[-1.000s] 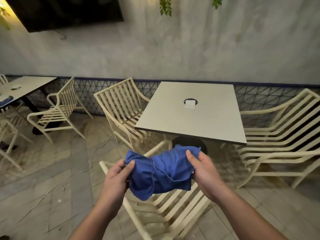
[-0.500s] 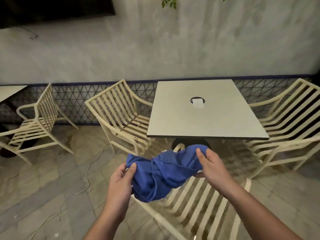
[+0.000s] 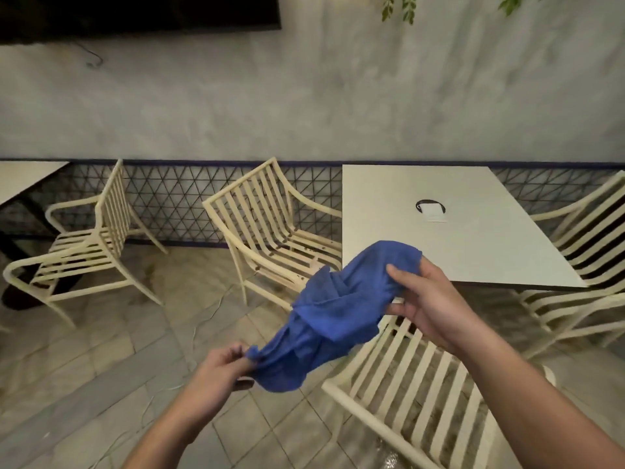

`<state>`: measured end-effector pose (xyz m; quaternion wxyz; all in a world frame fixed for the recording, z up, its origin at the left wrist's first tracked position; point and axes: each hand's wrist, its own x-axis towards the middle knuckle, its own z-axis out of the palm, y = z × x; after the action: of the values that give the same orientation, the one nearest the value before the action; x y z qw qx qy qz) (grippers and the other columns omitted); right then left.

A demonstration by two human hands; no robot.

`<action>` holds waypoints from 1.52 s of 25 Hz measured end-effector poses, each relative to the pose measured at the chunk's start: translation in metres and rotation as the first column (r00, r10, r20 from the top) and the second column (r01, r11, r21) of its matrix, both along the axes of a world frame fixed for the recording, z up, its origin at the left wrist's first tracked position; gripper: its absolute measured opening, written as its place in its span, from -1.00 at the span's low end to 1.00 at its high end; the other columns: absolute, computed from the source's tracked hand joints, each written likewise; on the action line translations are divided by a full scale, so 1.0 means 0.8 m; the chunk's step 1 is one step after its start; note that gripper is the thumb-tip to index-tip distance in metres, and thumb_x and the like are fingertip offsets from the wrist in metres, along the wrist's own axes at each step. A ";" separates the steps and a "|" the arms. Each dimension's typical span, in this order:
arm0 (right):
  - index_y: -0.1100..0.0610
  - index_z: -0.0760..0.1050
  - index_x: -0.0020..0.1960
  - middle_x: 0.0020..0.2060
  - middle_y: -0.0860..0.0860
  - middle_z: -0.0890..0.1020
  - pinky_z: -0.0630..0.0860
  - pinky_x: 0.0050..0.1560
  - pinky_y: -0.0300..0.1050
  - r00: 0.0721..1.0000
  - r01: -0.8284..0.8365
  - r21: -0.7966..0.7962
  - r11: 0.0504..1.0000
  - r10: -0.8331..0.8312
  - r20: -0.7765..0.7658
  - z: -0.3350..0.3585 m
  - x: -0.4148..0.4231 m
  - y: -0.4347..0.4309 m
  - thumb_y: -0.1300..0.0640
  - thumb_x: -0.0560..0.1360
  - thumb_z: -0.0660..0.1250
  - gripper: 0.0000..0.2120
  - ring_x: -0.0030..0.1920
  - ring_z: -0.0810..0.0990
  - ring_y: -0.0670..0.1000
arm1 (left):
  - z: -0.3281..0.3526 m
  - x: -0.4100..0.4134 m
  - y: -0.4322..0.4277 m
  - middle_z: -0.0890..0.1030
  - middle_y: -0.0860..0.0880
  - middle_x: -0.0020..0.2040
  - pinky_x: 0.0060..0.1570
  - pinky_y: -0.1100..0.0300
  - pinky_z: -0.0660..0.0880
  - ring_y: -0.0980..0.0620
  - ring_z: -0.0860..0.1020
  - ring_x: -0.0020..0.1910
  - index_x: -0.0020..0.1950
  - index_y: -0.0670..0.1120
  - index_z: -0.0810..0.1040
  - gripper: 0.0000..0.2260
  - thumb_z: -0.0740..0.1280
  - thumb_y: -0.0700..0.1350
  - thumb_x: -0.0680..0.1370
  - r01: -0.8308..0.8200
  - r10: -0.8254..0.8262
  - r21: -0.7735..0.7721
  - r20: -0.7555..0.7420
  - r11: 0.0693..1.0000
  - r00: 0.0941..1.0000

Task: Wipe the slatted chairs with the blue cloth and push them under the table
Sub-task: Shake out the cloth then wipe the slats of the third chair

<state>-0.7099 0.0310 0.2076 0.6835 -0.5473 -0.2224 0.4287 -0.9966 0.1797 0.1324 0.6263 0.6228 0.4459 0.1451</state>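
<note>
You hold the blue cloth point(image 3: 338, 309) stretched between both hands on a tiled patio. Your left hand point(image 3: 223, 370) pinches its lower corner and your right hand point(image 3: 429, 306) grips the upper end, thumb over the fabric. The cloth hangs in the air above the nearest slatted chair point(image 3: 355, 407), in front of the white surface point(image 3: 473, 258). A second slatted chair point(image 3: 267, 228) stands at the surface's left side and a third chair point(image 3: 588, 245) at its right.
</note>
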 end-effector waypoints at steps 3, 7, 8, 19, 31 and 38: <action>0.03 0.52 0.33 -0.02 0.12 0.68 0.60 -0.17 -0.02 0.982 -0.128 -0.121 0.984 0.143 0.122 0.004 -0.028 0.051 0.43 0.57 0.26 -0.56 -0.07 0.70 0.10 | -0.012 -0.005 0.023 0.66 0.06 -0.14 -0.05 0.23 0.44 0.21 0.57 -0.16 -0.03 -0.12 0.65 -0.73 0.45 0.00 0.36 0.381 -0.382 -0.062 -0.290 0.923 0.878; -0.09 0.57 0.08 -0.22 -0.08 0.68 0.61 -0.16 -0.11 0.845 -0.261 -0.333 0.906 0.382 0.375 0.004 -0.050 0.129 0.45 0.54 0.22 -0.56 -0.19 0.68 -0.04 | -0.012 0.011 0.093 0.66 0.11 0.09 0.08 0.36 0.47 0.29 0.61 0.03 0.21 0.15 0.61 -0.80 0.39 0.06 0.58 0.458 -0.458 -0.095 -0.375 0.884 0.806; -0.05 0.58 -0.02 -0.27 -0.08 0.65 0.57 -0.18 -0.10 0.829 -0.269 -0.344 0.899 0.398 0.392 0.003 -0.049 0.153 0.45 0.52 0.22 -0.59 -0.24 0.63 -0.04 | -0.009 0.018 0.121 0.64 0.11 0.15 0.15 0.33 0.47 0.27 0.60 0.09 0.25 0.18 0.57 -0.74 0.41 0.12 0.57 0.422 -0.416 -0.060 -0.337 0.905 0.844; 0.15 0.62 0.18 0.00 0.20 0.62 0.46 -0.07 0.07 0.911 -0.400 -0.054 0.915 0.403 0.086 0.023 0.023 0.404 0.47 0.40 0.19 -0.54 -0.05 0.53 0.22 | 0.070 0.166 0.402 0.68 0.09 0.22 0.23 0.13 0.56 0.09 0.61 0.25 0.31 0.11 0.57 -0.50 0.61 -0.15 0.43 0.573 -0.575 0.106 -0.015 0.813 0.818; -0.30 0.45 0.43 -0.04 -0.38 0.62 0.58 -0.06 -0.29 0.818 -0.321 -0.450 0.833 0.483 0.312 0.052 0.123 0.568 0.45 0.60 0.08 -0.28 0.00 0.65 -0.26 | 0.055 0.238 0.689 0.70 -0.02 -0.11 -0.13 0.13 0.51 0.01 0.66 -0.11 -0.02 -0.08 0.64 -0.75 0.56 0.05 0.48 0.853 -0.847 0.054 -0.103 0.519 0.522; 0.06 0.53 0.40 0.15 0.22 0.67 0.65 -0.11 -0.14 0.976 -0.154 -0.209 0.966 0.181 0.119 0.122 0.163 0.627 0.51 0.60 0.07 -0.44 0.04 0.69 0.10 | 0.123 0.323 0.840 0.66 -0.16 0.21 0.26 -0.10 0.50 -0.12 0.61 0.21 0.28 -0.14 0.63 -0.76 0.37 -0.13 0.63 0.993 -0.954 -0.066 0.278 0.094 0.109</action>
<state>-0.5798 0.5327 0.3054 0.5699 -0.6199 -0.2705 0.4667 -0.7381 0.8513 0.2306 0.6669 0.6670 -0.1189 -0.3101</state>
